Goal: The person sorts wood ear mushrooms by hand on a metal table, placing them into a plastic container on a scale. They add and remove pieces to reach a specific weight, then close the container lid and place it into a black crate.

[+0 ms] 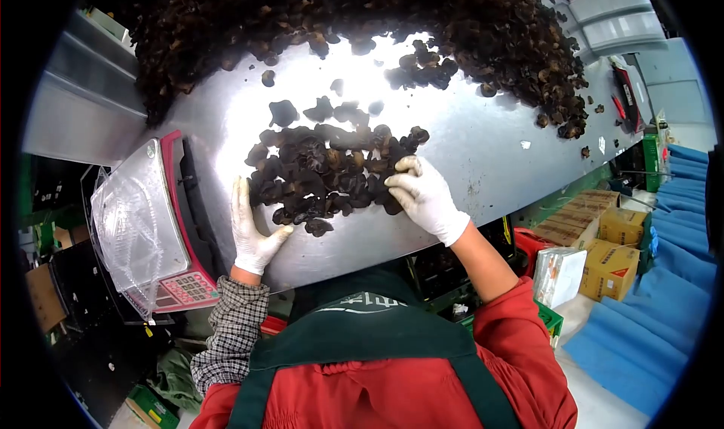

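A small spread of dark brown wood ear mushrooms [324, 172] lies on the shiny metal table [483, 142], in front of me. My left hand [253, 236], in a white glove, rests at the left edge of this spread with its fingers stretched forward and its thumb apart. On the opposite side, my right hand [426, 202], also gloved in white, has its bent fingers apart and their tips against the mushrooms at the right edge. Neither palm shows. A few single pieces lie just beyond the spread.
A large heap of mushrooms [339, 6] curves along the far side of the table. At left stands a red-framed scale [185, 286] with a clear plastic cover. Clear bins [615, 14] stand at the far right. Cardboard boxes [609, 267] and blue sheeting [641, 338] lie beyond the table.
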Action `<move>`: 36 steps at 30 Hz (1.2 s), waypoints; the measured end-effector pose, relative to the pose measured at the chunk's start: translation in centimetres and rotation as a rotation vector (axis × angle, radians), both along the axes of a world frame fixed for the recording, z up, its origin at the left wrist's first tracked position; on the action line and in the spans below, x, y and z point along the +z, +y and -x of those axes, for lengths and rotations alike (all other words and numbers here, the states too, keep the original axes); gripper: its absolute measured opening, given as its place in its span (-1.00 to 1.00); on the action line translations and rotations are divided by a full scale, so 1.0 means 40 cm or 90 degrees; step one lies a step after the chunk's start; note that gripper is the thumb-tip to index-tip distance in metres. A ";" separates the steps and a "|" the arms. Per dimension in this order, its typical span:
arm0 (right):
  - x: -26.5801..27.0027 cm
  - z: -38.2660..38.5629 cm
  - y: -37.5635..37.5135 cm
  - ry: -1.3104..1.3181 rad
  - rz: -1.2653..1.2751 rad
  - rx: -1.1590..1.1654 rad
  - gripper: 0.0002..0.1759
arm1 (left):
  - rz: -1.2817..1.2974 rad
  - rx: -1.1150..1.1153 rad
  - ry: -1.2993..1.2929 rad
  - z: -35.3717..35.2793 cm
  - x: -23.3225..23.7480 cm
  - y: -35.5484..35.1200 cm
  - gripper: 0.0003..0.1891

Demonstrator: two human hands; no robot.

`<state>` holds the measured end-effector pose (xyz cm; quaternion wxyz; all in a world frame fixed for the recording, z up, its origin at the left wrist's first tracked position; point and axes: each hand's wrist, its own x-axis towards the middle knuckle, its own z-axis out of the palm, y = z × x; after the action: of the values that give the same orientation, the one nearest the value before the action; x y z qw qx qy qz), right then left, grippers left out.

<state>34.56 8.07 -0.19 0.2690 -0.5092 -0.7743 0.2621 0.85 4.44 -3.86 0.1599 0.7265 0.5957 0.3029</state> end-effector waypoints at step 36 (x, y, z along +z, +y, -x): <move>0.073 -0.050 -0.014 -0.076 -0.187 -0.028 -0.80 | -0.017 -0.006 -0.001 0.000 -0.003 0.000 0.13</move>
<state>36.57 7.51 2.72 0.2998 -0.4957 -0.8077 0.1097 0.84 4.43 -3.98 0.1523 0.7313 0.5880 0.3103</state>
